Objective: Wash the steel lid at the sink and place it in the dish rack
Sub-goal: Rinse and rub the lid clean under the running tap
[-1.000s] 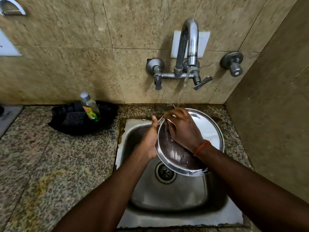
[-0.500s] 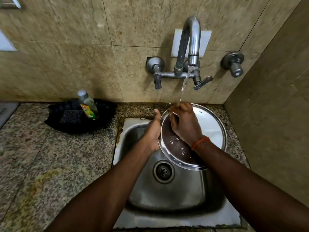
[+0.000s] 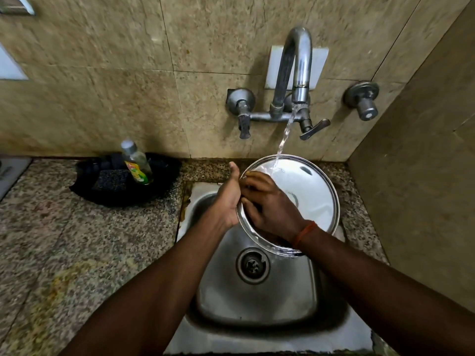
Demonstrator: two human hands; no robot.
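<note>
The round steel lid (image 3: 312,191) is tilted over the steel sink (image 3: 257,301), under the running stream from the wall tap (image 3: 295,73). Water lands on the lid's upper part. My left hand (image 3: 227,199) grips the lid's left rim, thumb pointing up. My right hand (image 3: 272,209), with an orange thread at the wrist, lies flat on the lid's inner face with fingers spread near the left rim. No dish rack is in view.
A black tray (image 3: 159,181) on the granite counter (image 3: 77,253) left of the sink holds a dish-soap bottle (image 3: 137,163) and a dark scrub pad (image 3: 110,182). A tiled wall stands close on the right. The drain (image 3: 253,265) lies below the lid.
The lid has shifted slightly up and back under the stream, and its inner face now shows brighter. My right hand has slid across the lid toward its left rim.
</note>
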